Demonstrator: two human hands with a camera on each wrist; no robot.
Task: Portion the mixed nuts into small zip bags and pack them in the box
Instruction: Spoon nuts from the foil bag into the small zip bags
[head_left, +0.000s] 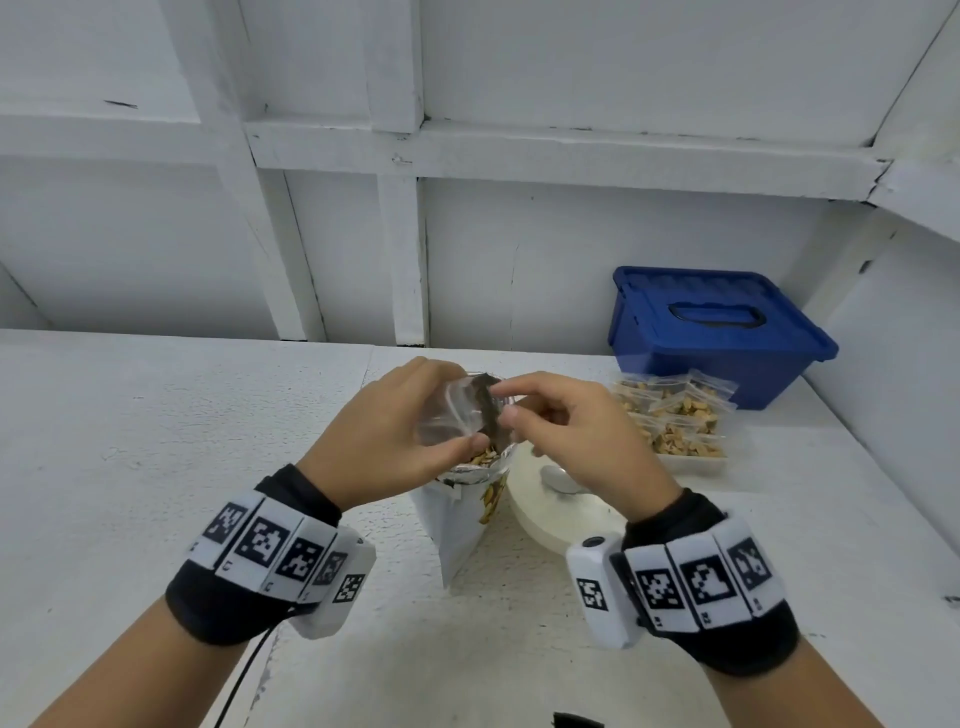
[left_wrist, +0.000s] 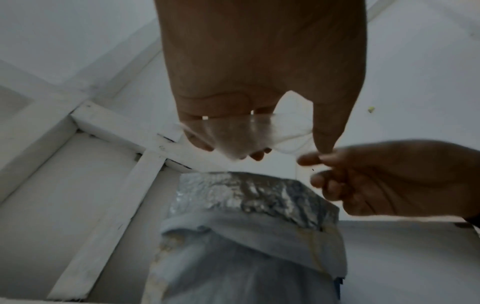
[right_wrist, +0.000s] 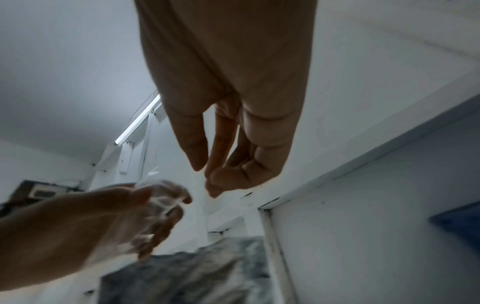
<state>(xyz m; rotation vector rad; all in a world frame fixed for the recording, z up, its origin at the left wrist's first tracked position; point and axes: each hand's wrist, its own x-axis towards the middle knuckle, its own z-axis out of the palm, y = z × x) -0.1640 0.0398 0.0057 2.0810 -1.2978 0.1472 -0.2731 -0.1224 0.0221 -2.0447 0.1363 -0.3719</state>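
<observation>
My left hand (head_left: 462, 410) holds an empty clear zip bag (head_left: 447, 415) in the air, thumb on the near side and fingers behind. It hangs just over the open foil nut bag (head_left: 462, 525), whose nuts (head_left: 484, 457) show at the mouth. My right hand (head_left: 511, 402) meets it from the right. Its thumb and forefinger pinch the zip bag's lip, a thin clear edge (left_wrist: 296, 170) in the left wrist view. The right wrist view shows that hand's fingertips (right_wrist: 200, 164) drawn together beside the zip bag (right_wrist: 163, 191). The blue box (head_left: 711, 332) stands shut at the back right.
A clear tray of several filled zip bags (head_left: 675, 421) sits in front of the blue box. A white bowl (head_left: 566, 525) with a spoon (head_left: 558, 478) lies right of the foil bag, under my right wrist. White wall panels close off the back.
</observation>
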